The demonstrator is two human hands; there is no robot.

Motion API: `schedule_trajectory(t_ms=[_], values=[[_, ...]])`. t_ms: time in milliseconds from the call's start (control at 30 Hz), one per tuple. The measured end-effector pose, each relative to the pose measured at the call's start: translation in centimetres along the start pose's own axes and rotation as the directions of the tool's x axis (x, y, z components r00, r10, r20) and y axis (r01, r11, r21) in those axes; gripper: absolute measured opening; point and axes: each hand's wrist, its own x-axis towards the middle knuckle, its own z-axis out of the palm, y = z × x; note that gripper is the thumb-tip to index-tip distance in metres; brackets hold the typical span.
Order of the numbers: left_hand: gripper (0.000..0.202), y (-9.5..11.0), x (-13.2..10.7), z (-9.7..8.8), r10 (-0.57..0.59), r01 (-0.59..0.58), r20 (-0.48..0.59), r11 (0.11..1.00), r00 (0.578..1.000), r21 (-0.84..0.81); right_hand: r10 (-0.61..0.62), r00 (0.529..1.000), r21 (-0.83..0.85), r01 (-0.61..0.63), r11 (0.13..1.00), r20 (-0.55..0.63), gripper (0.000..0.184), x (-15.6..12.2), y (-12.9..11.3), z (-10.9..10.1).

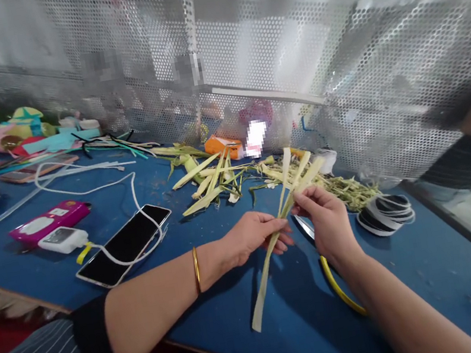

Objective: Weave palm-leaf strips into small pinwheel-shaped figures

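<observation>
Pale yellow-green strips that look like corn husk (266,289) cross each other between my two hands above the blue table. My left hand (256,234) pinches them near the crossing, its thumb on top, and one long strip hangs down toward the table's front. On the other side, my right hand (327,222) pinches the strips with thumb and fingers; several loose ends fan upward past it. Under my right hand lies a metal tool with a yellow handle (339,288), partly hidden by the hand and forearm. Beyond are loose husk pieces (207,184) and a heap of braided husk (350,190).
A phone (125,246) with a white cable (135,193) lies left, beside a magenta device (51,222). A black-and-white roll of strap (385,214) sits right. An orange pack (224,146) stands before the perforated metal screen (259,46). Colourful craft pieces (29,129) lie far left.
</observation>
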Motion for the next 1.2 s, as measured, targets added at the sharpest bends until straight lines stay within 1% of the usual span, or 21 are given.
schedule_trajectory(t_ms=[100,200,267,400,500,667,733,767,800,833,867,900,933,967,1000,1033,1067,1100,1133,1167,1200], values=[[0.024,0.3,0.2,-0.2,-0.037,0.037,0.002,0.992,0.999,-0.125,0.02,1.0,0.092,-0.02,0.996,0.001,0.019,0.0,-0.5,-0.1],[0.021,0.8,0.3,-0.5,-0.069,0.067,0.003,0.966,0.998,-0.25,0.085,0.994,0.217,-0.099,0.971,0.075,0.014,-0.2,-1.0,-0.1],[0.02,1.1,0.5,-0.7,-0.075,0.065,-0.02,0.947,0.997,-0.315,0.108,0.988,0.266,-0.134,0.955,0.108,0.012,-0.2,-1.0,-0.1],[0.02,1.4,0.7,-1.1,-0.026,0.008,-0.034,0.899,0.999,-0.438,0.048,0.989,0.219,-0.078,0.973,0.14,0.016,-0.2,-0.2,-0.1],[0.022,1.6,0.8,-1.3,0.004,-0.022,-0.038,0.87,0.999,-0.492,0.072,0.986,0.178,-0.099,0.979,0.151,0.018,-0.2,0.6,0.1],[0.02,1.7,0.7,-1.3,-0.019,-0.005,-0.048,0.891,0.999,-0.453,0.187,0.977,0.211,-0.206,0.955,0.108,0.026,0.0,1.3,0.2],[0.019,1.7,0.6,-1.3,-0.004,-0.022,-0.065,0.916,0.998,-0.4,0.282,0.959,0.182,-0.28,0.943,0.016,0.031,0.5,1.8,-0.2],[0.019,1.7,0.5,-1.2,0.01,-0.035,-0.071,0.931,0.997,-0.362,0.302,0.951,0.135,-0.291,0.947,-0.07,0.035,0.8,2.0,-0.6],[0.019,1.7,0.4,-1.1,0.025,-0.049,-0.077,0.946,0.997,-0.319,0.274,0.945,0.053,-0.269,0.962,-0.177,0.038,1.1,2.2,-0.9],[0.019,1.6,0.3,-1.1,0.038,-0.059,-0.08,0.959,0.996,-0.276,0.179,0.942,-0.069,-0.207,0.976,-0.283,0.043,1.3,2.3,-1.3],[0.019,1.6,0.2,-0.9,0.046,-0.064,-0.08,0.969,0.996,-0.238,0.023,0.935,-0.225,-0.11,0.968,-0.355,0.047,1.5,2.2,-1.7],[0.019,1.5,0.1,-0.8,0.048,-0.063,-0.078,0.977,0.996,-0.205,-0.163,0.916,-0.393,0.006,0.919,-0.366,0.05,1.7,2.0,-2.0],[0.02,1.4,0.1,-0.7,0.046,-0.058,-0.073,0.982,0.996,-0.179,-0.331,0.89,-0.537,0.121,0.835,-0.313,0.05,1.7,1.6,-2.2],[0.02,1.4,0.0,-0.6,0.041,-0.051,-0.066,0.986,0.997,-0.157,-0.44,0.871,-0.631,0.218,0.744,-0.219,0.046,1.6,1.2,-2.2],[0.02,1.3,-0.1,-0.4,0.035,-0.043,-0.056,0.989,0.998,-0.139,-0.482,0.869,-0.667,0.296,0.684,-0.109,0.036,1.4,0.8,-2.1],[0.02,1.2,-0.1,-0.3,0.031,-0.036,-0.04,0.992,0.999,-0.122,-0.461,0.887,-0.652,0.346,0.675,-0.006,0.028,1.1,0.4,-1.9],[0.02,1.0,-0.2,-0.2,0.029,-0.031,-0.023,0.994,0.999,-0.105,-0.381,0.921,-0.595,0.354,0.722,0.085,0.025,0.8,0.2,-1.5],[0.019,0.9,-0.2,-0.2,0.028,-0.028,-0.004,0.996,1.0,-0.088,-0.277,0.952,-0.514,0.305,0.802,0.133,0.026,0.5,0.0,-1.1],[0.018,0.7,-0.1,-0.1,0.027,-0.026,0.016,0.997,0.999,-0.071,-0.164,0.974,-0.428,0.217,0.878,0.157,0.027,0.2,-0.1,-0.8],[0.02,0.5,-0.1,-0.1,0.027,-0.025,0.034,0.998,0.999,-0.053,-0.066,0.983,-0.344,0.122,0.931,0.169,0.028,0.0,-0.1,-0.4],[0.022,0.3,-0.1,-0.1,0.028,-0.027,0.047,0.999,0.998,-0.036,0.008,0.986,-0.272,0.039,0.961,0.169,0.03,-0.1,0.0,-0.2]])
